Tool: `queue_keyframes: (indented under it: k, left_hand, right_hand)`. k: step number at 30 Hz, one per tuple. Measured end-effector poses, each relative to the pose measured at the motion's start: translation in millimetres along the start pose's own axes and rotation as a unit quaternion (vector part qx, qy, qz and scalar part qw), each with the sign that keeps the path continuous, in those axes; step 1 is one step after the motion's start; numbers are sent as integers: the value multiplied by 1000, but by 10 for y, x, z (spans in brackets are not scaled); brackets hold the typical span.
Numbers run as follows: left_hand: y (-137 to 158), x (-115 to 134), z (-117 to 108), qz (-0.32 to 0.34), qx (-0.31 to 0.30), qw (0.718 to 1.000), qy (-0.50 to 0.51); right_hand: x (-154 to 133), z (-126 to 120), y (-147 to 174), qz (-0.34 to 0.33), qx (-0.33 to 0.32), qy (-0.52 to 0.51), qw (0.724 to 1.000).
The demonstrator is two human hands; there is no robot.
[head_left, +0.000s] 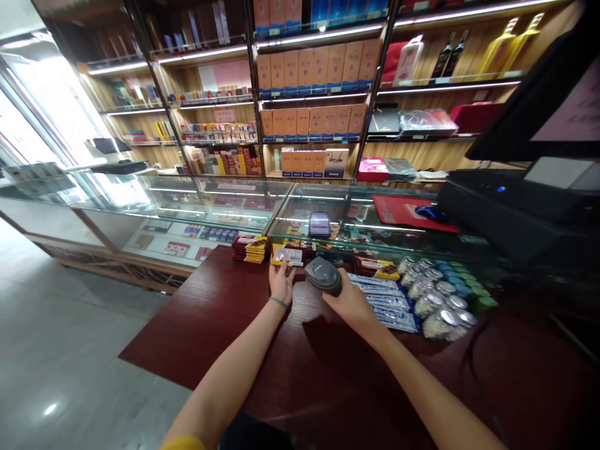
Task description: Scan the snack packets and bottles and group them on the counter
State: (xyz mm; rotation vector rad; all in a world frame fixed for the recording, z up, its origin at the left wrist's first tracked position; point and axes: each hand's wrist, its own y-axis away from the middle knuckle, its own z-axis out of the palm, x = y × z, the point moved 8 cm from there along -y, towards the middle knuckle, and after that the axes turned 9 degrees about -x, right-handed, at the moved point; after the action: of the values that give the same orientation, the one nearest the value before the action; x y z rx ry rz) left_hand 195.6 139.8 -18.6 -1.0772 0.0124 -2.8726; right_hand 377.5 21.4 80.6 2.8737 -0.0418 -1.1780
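Observation:
My left hand [281, 283] is closed on a flat red and yellow snack packet [289, 255], its barcode side turned toward me. In my right hand [349, 300] is a dark grey barcode scanner [323, 275], its head pointing left near the packet. A stack of similar packets [250, 248] lies left of my left hand. Beyond the scanner, another pile of them [376, 267] sits to the right. Blue and white long packets [387, 302] lie in a row beside my right hand, partly hidden by it.
Small lidded jars [440, 322] and green-topped containers [480, 303] stand at the right. A glass display counter [215, 203] runs behind the dark red tabletop [206, 331]. A red mat [398, 211] with a mouse [430, 213] lies on the glass, beside a monitor [529, 100].

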Motion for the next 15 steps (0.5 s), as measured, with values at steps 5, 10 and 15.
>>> queue_keyframes:
  k: [5, 10, 15]
  left_hand:
    - [4, 238, 116, 66, -9, 993, -98]
    - [-1, 866, 209, 222, 33, 939, -262]
    - [-3, 1584, 396, 333, -36, 865, -373]
  right_hand:
    - [-34, -33, -22, -29, 32, -52, 998]
    - [-150, -44, -13, -58, 35, -75, 995]
    - [-220, -91, 16, -74, 43, -82, 993]
